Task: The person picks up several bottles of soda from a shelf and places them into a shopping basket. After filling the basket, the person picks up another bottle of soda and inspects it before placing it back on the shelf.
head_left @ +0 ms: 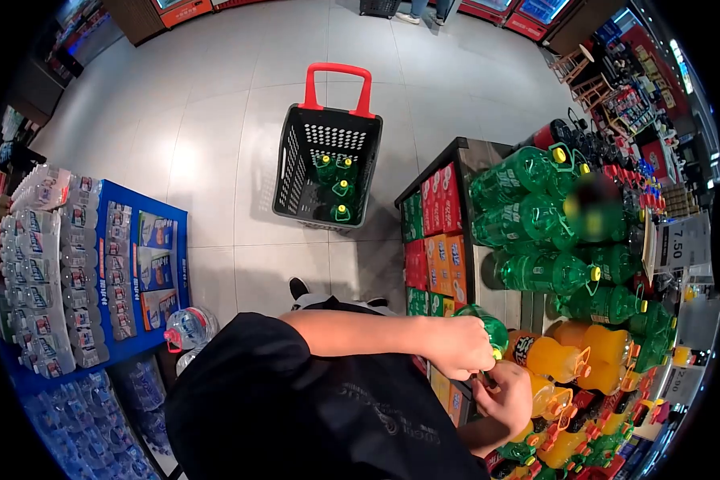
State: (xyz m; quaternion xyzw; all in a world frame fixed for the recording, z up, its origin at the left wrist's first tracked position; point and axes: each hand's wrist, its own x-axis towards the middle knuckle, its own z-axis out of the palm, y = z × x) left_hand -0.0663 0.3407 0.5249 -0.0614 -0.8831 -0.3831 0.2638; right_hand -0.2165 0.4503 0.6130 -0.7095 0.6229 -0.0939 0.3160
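While the 2 bare hands meet at the right side of the view, a green bottle (486,322) sits by them at the edge of the drink stand (500,308). The left hand (460,348) is curled up tight at the top of this bottle, close to its yellow cap (497,353), and holds it there. The right hand (504,398) is just beside it, with its thumb and fingers bent and only a small gap between them; I cannot tell if they pinch anything. Next to the hands are big bottles of orange drink (548,356), and past them lie more green bottles (536,272) with yellow caps. On the floor (216,160) stands a black basket (328,210) with a red handle (338,67). It has 4 green bottles with yellow caps in it. Over on the left is a blue stand (120,352) with packs of clear bottles (36,272). A price sign on the right says 7.50.
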